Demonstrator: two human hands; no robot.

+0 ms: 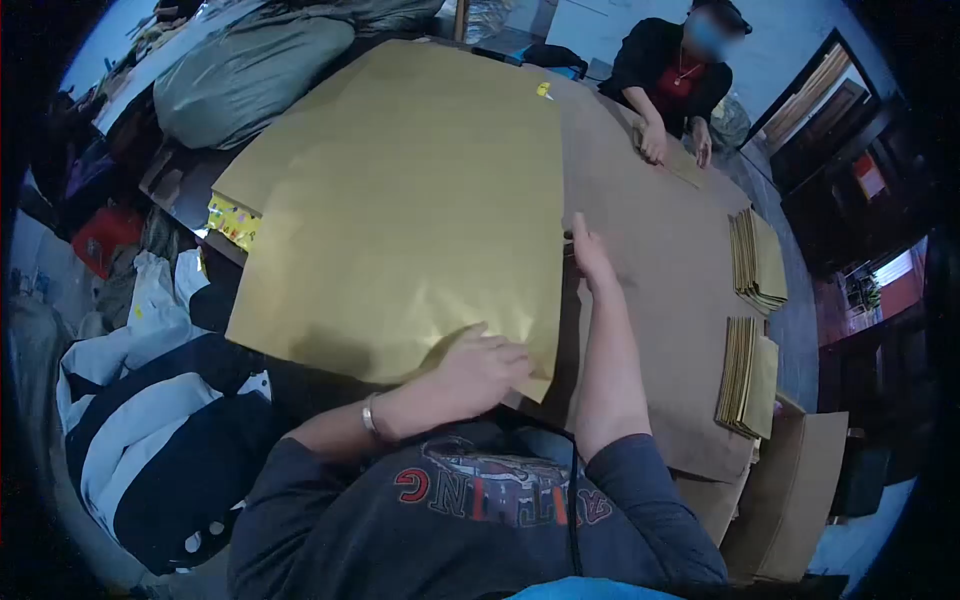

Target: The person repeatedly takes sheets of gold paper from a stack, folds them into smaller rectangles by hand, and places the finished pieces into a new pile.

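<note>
A large sheet of yellow-brown paper lies across the left and middle of the table. My left hand rests flat on its near edge, close to the lower right corner, with the fingers spread. At the sheet's right edge is my right hand, turned on its side with the thumb pointing up; its other fingers are mostly hidden, and whether they hold the edge cannot be made out.
Two stacks of folded brown paper stand on the table's right side. Across the table, a masked person handles a small brown piece. An open cardboard box is at lower right, clothes at left.
</note>
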